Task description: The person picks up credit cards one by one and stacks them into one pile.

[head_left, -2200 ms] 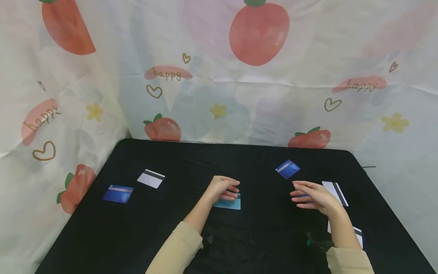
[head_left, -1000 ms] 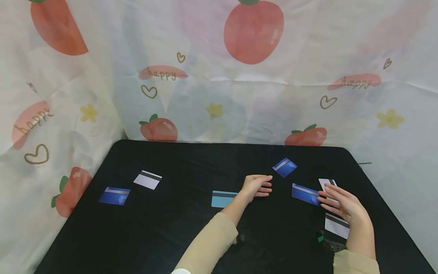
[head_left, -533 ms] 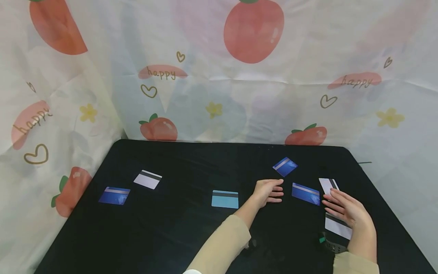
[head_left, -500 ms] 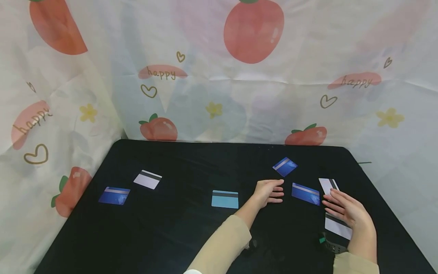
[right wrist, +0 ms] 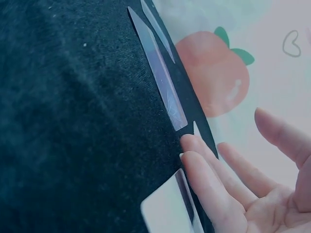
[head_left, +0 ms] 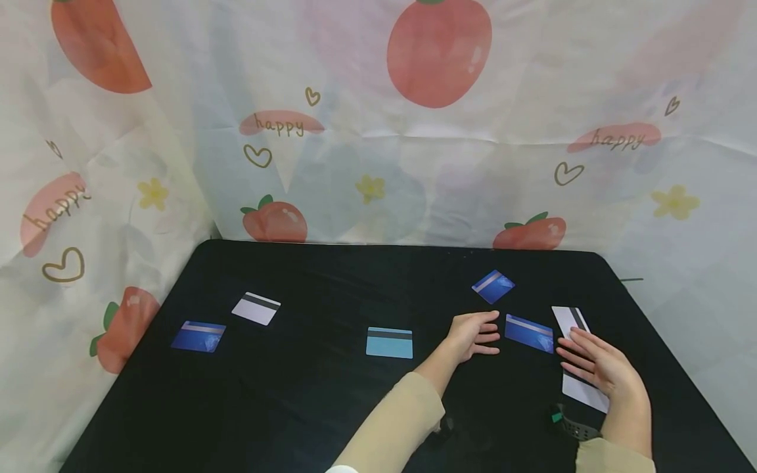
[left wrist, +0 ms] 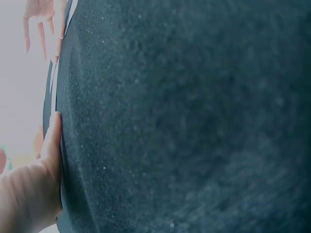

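head view softly, evenly lit; wrist views hazy, bluish; tabletop [left wrist: 194,116] blurred, grainy.

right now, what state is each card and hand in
Left hand: fingers extended, holding nothing
Right hand: fingers apart, holding nothing
Light-blue card: flat, dark stripe up
Leftmost blue card: flat, fully visible
Left white card: flat, dark stripe up
Far blue card: flat, set askew
Blue card between hands: flat, fully visible
Upper right white card: flat, partly hidden
Lower right white card: flat, partly hidden
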Demonstrator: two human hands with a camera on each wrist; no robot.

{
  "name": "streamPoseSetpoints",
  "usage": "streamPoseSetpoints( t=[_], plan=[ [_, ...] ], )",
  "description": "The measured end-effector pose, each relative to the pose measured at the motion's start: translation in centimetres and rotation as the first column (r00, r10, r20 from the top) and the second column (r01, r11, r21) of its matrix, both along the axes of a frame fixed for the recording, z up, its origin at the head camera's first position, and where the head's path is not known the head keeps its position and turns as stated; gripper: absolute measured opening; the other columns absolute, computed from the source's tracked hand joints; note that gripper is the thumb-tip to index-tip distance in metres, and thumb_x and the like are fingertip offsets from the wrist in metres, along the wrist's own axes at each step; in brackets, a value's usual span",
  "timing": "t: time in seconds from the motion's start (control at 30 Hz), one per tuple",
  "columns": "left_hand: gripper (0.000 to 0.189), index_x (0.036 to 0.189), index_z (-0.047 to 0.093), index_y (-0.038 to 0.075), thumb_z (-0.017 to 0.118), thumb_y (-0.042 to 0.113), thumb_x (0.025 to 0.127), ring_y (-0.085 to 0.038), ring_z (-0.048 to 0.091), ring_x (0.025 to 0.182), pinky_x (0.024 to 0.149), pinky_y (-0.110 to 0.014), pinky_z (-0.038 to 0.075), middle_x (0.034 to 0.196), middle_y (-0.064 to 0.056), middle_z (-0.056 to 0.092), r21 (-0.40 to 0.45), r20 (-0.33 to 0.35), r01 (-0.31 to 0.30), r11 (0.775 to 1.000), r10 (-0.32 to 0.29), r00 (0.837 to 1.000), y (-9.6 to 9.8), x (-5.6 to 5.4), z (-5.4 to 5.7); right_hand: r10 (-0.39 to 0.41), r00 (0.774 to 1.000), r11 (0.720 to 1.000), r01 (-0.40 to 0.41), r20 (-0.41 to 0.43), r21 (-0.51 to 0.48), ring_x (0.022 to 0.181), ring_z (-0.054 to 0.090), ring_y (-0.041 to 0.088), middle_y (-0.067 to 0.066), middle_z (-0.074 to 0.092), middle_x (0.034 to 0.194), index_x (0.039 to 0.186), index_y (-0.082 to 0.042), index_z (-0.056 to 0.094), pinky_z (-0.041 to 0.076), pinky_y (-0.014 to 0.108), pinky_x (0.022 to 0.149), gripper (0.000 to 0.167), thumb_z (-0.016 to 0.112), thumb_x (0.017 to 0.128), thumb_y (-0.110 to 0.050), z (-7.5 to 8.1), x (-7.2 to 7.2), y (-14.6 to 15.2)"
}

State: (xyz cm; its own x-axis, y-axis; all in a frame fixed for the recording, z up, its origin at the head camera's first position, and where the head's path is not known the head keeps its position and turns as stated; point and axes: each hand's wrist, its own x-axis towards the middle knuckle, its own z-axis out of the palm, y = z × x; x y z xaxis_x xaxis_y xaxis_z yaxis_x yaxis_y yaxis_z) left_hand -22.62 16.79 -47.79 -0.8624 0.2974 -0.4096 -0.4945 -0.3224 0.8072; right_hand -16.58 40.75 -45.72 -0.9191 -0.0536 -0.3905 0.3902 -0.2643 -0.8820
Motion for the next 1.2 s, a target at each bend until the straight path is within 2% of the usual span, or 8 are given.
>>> streamPoseSetpoints(
  t=[0.1, 0.23, 0.33, 0.43, 0.6, 0.93, 1.1, 1.2],
  plan=[
    [0.037, 0.111, 0.061, 0.003, 0.068, 0.025, 0.082, -0.032, 0.064, 0.091, 0.070, -0.053, 0.053, 0.102, -0.018, 0.064, 0.019, 0.025, 0.016, 1.000, -0.016, 1.000, -0.07, 0.06, 0.09, 0.018, 1.000, 1.000, -0.018, 0.018, 0.007, 0.083, 0.066, 0.009, -0.009, 0.069, 0.090, 0.101, -0.028, 0.052, 0.056, 0.030, 0.072, 0.009, 0.053, 0.093, -0.023, 0.13, -0.08, -0.24],
    [0.042, 0.116, 0.058, 0.004, 0.067, 0.027, 0.082, -0.031, 0.064, 0.091, 0.068, -0.052, 0.054, 0.103, -0.018, 0.064, 0.052, 0.052, 0.040, 0.998, -0.043, 0.998, -0.20, 0.26, 0.28, 0.038, 0.998, 0.999, -0.039, 0.052, 0.022, 0.086, 0.066, 0.008, -0.011, 0.068, 0.092, 0.119, -0.024, 0.038, 0.056, 0.030, 0.074, 0.028, 0.051, 0.094, -0.027, 0.16, -0.19, -0.59],
    [0.041, 0.116, 0.059, 0.004, 0.065, 0.028, 0.083, -0.032, 0.063, 0.092, 0.070, -0.054, 0.053, 0.104, -0.018, 0.063, 0.060, 0.060, 0.053, 0.997, -0.056, 0.997, -0.02, 0.29, 0.21, 0.039, 0.997, 0.999, -0.041, 0.069, 0.035, 0.086, 0.066, 0.008, -0.013, 0.067, 0.092, 0.125, -0.023, 0.033, 0.055, 0.030, 0.075, 0.037, 0.052, 0.094, -0.030, 0.12, -0.21, -0.74],
    [0.040, 0.113, 0.060, 0.003, 0.064, 0.029, 0.084, -0.033, 0.063, 0.094, 0.073, -0.057, 0.051, 0.105, -0.018, 0.063, 0.060, 0.066, 0.059, 0.996, -0.063, 0.996, 0.13, 0.18, -0.04, 0.034, 0.997, 0.999, -0.037, 0.075, 0.038, 0.086, 0.066, 0.007, -0.013, 0.067, 0.092, 0.121, -0.025, 0.036, 0.055, 0.030, 0.075, 0.033, 0.052, 0.093, -0.030, 0.08, -0.20, -0.82],
    [0.042, 0.113, 0.059, -0.001, 0.062, 0.029, 0.084, -0.035, 0.062, 0.095, 0.075, -0.058, 0.049, 0.104, -0.020, 0.063, 0.068, 0.077, 0.060, 0.996, -0.065, 0.995, 0.03, 0.14, -0.22, 0.031, 0.996, 0.999, -0.032, 0.082, 0.013, 0.086, 0.066, 0.008, -0.012, 0.068, 0.092, 0.107, -0.027, 0.044, 0.055, 0.029, 0.075, 0.016, 0.053, 0.093, -0.029, 0.02, -0.19, -0.84],
    [0.044, 0.110, 0.059, -0.006, 0.060, 0.029, 0.084, -0.032, 0.065, 0.089, 0.074, -0.056, 0.051, 0.095, -0.018, 0.066, 0.037, 0.085, 0.044, 0.998, -0.047, 0.995, 0.06, -0.02, -0.44, 0.038, 0.994, 0.999, -0.041, 0.102, 0.028, 0.086, 0.065, 0.006, -0.012, 0.067, 0.092, 0.118, -0.023, 0.038, 0.055, 0.027, 0.076, 0.029, 0.051, 0.094, -0.031, -0.06, -0.35, -0.89],
    [0.041, 0.106, 0.060, -0.006, 0.060, 0.028, 0.085, -0.032, 0.066, 0.084, 0.073, -0.054, 0.052, 0.088, -0.017, 0.066, -0.014, 0.092, 0.040, 0.999, -0.039, 0.995, 0.14, 0.01, -0.19, 0.045, 0.994, 0.999, -0.046, 0.095, 0.008, 0.086, 0.066, 0.008, -0.010, 0.068, 0.091, 0.100, -0.028, 0.054, 0.055, 0.027, 0.075, 0.007, 0.051, 0.094, -0.031, 0.04, -0.37, -0.83],
    [0.036, 0.103, 0.061, -0.006, 0.060, 0.026, 0.085, -0.032, 0.066, 0.081, 0.072, -0.053, 0.053, 0.086, -0.017, 0.066, -0.042, 0.091, 0.035, 0.999, -0.031, 0.995, 0.33, 0.07, -0.01, 0.055, 0.994, 0.998, -0.055, 0.092, -0.009, 0.085, 0.066, 0.009, -0.008, 0.069, 0.091, 0.091, -0.030, 0.060, 0.055, 0.027, 0.075, 0.011, 0.050, 0.094, -0.031, 0.15, -0.42, -0.79]
  ],
)
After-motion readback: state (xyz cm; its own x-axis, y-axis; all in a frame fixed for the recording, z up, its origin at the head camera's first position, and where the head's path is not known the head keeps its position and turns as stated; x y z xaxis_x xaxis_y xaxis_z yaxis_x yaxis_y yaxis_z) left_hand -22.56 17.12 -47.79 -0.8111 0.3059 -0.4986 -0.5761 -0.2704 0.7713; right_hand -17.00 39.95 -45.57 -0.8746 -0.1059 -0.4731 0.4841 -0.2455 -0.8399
